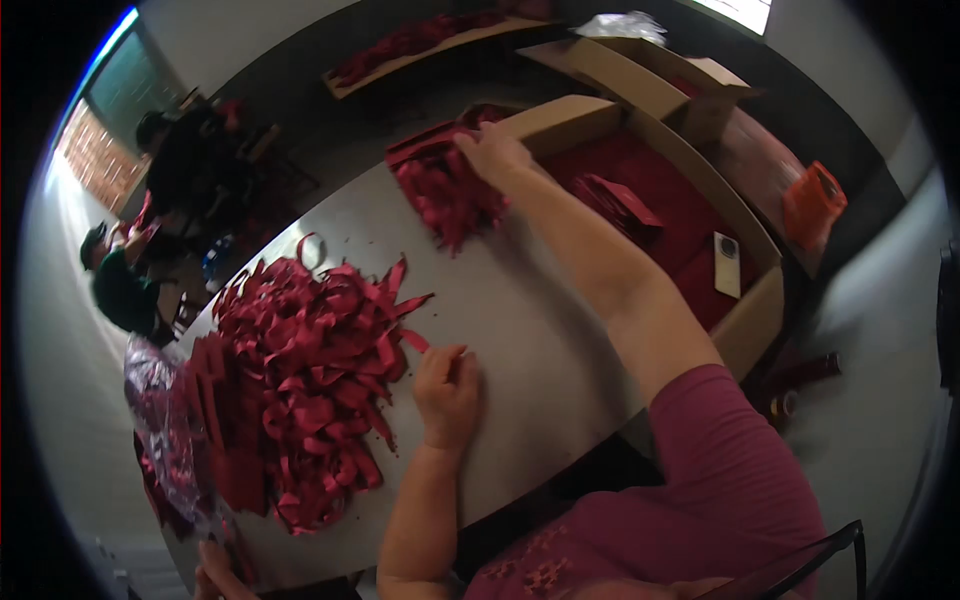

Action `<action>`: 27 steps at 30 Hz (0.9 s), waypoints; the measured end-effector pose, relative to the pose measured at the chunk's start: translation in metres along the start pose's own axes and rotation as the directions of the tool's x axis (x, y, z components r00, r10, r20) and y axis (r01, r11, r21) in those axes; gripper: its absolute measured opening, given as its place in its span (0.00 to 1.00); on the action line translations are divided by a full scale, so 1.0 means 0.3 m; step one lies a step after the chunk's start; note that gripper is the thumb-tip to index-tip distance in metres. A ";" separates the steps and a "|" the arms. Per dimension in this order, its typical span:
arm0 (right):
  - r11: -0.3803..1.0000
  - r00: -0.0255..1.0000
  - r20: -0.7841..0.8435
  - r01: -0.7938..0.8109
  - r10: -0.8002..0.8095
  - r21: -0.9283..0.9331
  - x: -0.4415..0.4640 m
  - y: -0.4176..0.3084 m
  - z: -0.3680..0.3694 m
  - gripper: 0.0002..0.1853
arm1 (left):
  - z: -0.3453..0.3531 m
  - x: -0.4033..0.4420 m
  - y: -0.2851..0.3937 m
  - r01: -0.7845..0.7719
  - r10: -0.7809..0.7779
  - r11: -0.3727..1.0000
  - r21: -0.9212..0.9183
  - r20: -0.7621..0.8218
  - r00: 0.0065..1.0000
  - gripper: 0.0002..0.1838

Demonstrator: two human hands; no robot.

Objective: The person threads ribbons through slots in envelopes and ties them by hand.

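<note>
My right hand (495,155) reaches to the far edge of the table, its fingers closed at the top of a bundle of dark red flat pieces with ribbons (445,190). The ribbons trail toward me over the tabletop. Nearer to me, my left hand (447,395) rests on the grey table (520,390) with its fingers curled in. I see nothing held in it. A ribbon end comes close to its fingertips from a large heap of red ribbons (310,370). Flat dark red pieces (225,420) stand stacked along the left of that heap.
At right, an open cardboard box (760,310) holds red pieces and a phone (727,265). Behind it are another box (640,75) and an orange bag (812,205). Clear plastic (160,410) lies left. Another person's hand (215,570) shows lower left; two people work beyond.
</note>
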State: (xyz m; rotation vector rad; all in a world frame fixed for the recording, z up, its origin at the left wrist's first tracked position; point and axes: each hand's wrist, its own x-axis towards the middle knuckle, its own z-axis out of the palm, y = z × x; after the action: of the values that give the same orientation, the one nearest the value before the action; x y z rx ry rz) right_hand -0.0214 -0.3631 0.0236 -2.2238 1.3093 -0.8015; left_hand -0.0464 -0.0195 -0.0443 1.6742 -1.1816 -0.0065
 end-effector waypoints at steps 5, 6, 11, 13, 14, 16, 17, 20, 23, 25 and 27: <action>0.999 0.995 -0.093 0.042 -0.044 -0.027 -0.205 0.157 -0.114 0.26 | 0.009 -0.007 -0.011 0.028 -0.027 0.999 -0.039 0.014 1.000 0.04; 0.996 0.998 -0.070 0.001 -0.008 -0.094 -0.206 0.241 -0.152 0.24 | 0.006 -0.009 -0.011 0.044 -0.044 0.999 -0.020 0.008 0.999 0.04; 0.896 0.981 -0.089 -0.192 0.170 -0.400 -0.238 0.801 -0.268 0.26 | 0.013 -0.004 -0.016 0.044 -0.044 0.999 0.004 0.011 0.999 0.04; 0.886 0.979 -0.082 -0.206 0.189 -0.416 -0.262 0.917 -0.255 0.25 | 0.021 0.000 -0.019 0.034 -0.034 0.999 0.002 0.015 0.999 0.04; 0.895 0.980 0.036 -0.165 0.198 -0.414 -0.283 0.930 -0.259 0.24 | 0.025 -0.001 -0.027 0.038 -0.038 0.999 -0.006 0.029 0.999 0.03; 0.906 0.965 0.169 -0.116 0.199 -0.407 -0.303 0.952 -0.262 0.22 | 0.024 -0.009 -0.023 0.056 -0.055 0.998 -0.004 0.040 0.998 0.03; 0.893 0.986 0.139 -0.020 0.092 -0.450 -0.309 0.959 -0.259 0.21 | 0.023 -0.010 -0.022 0.079 -0.079 0.997 -0.012 0.045 0.996 0.03; 0.843 0.982 0.173 0.155 -0.075 -0.516 -0.315 0.985 -0.284 0.18 | 0.019 -0.004 -0.017 0.091 -0.091 0.995 -0.029 0.024 0.996 0.03; 0.472 0.912 0.356 0.410 -0.203 -0.780 -0.296 1.085 -0.311 0.10 | 0.010 -0.008 -0.026 0.046 -0.047 0.998 -0.048 -0.017 0.999 0.03; 0.677 0.959 0.067 0.242 -0.275 -0.694 -0.301 1.091 -0.384 0.10 | 0.012 -0.016 -0.046 0.047 -0.046 0.993 -0.107 0.003 0.999 0.04; 0.901 0.903 -0.256 0.242 -0.345 -0.361 -0.387 0.926 -0.461 0.13 | 0.006 -0.021 -0.025 0.306 -0.289 0.884 -0.354 0.102 0.952 0.08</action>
State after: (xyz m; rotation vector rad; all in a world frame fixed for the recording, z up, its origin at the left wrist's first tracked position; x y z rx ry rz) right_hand -0.3349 -0.3980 -0.0779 -2.6896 1.3348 -1.1679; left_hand -0.0455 -0.0168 -0.0537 1.5078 -0.8794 -0.4368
